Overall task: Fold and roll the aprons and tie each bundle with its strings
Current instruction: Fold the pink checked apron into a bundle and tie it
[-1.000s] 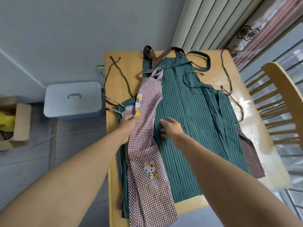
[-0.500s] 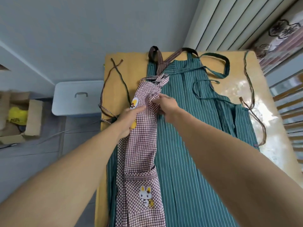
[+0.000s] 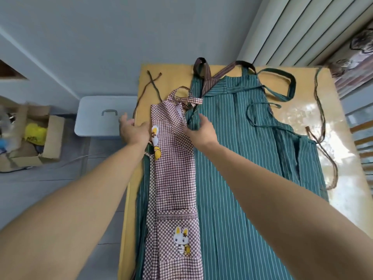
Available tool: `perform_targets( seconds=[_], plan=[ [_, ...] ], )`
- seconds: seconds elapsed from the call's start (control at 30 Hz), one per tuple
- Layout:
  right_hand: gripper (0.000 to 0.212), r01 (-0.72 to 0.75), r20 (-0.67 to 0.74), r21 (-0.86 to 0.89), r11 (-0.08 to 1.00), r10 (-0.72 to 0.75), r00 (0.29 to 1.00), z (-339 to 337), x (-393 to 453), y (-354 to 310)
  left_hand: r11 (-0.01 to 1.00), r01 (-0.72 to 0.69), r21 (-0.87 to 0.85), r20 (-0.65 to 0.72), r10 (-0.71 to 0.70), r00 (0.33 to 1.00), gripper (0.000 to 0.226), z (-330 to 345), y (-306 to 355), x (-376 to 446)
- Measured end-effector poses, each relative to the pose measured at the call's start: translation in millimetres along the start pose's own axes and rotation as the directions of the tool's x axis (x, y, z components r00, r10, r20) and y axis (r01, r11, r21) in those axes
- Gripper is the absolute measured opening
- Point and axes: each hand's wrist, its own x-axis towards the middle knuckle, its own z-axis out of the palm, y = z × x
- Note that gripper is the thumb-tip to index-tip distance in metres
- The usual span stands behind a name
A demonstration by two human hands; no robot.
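Left hand (image 3: 134, 131) fingers spread, relaxed, at left edge of checked apron (image 3: 175, 168), holding nothing. Right hand (image 3: 201, 130) fingers straight, resting on checked apron's right edge near bib. Checked apron folded into long narrow strip, lying lengthwise atop green striped apron (image 3: 242, 158) spread flat on yellow tabletop (image 3: 173, 77). Grey lidded box (image 3: 101, 116) on floor, left of tabletop.
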Motion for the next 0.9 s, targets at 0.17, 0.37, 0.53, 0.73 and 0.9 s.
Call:
perform_targets(
  seconds=[0.17,0.37,0.53,0.73,0.9],
  plan=[
    [0.075,-0.033,-0.047,0.063,0.997,0.036,0.998,12,-73,59,0.999,-0.036,0.04,0.214,0.026,0.976,0.023,-25,-56,-50],
    [0.053,-0.008,-0.144,-0.017,1.0,0.006,0.99,33,-185,123,0.982,0.035,0.185,0.386,-0.105,0.917,0.04,-58,-118,-122],
    [0.048,-0.208,-0.082,-0.104,0.973,0.2,0.976,51,-242,170,0.964,0.189,0.187,0.484,-0.258,0.836,0.037,-87,-151,-152],
    [0.044,-0.29,-0.062,-0.013,0.957,0.289,0.955,69,-298,199,0.944,0.092,0.316,0.781,-0.314,0.54,0.02,-128,-192,-192],
    [0.038,-0.343,-0.032,0.004,0.939,0.343,0.939,73,-327,205,0.955,0.165,0.248,0.796,-0.298,0.527,0.018,-148,-202,-199]
  ],
)
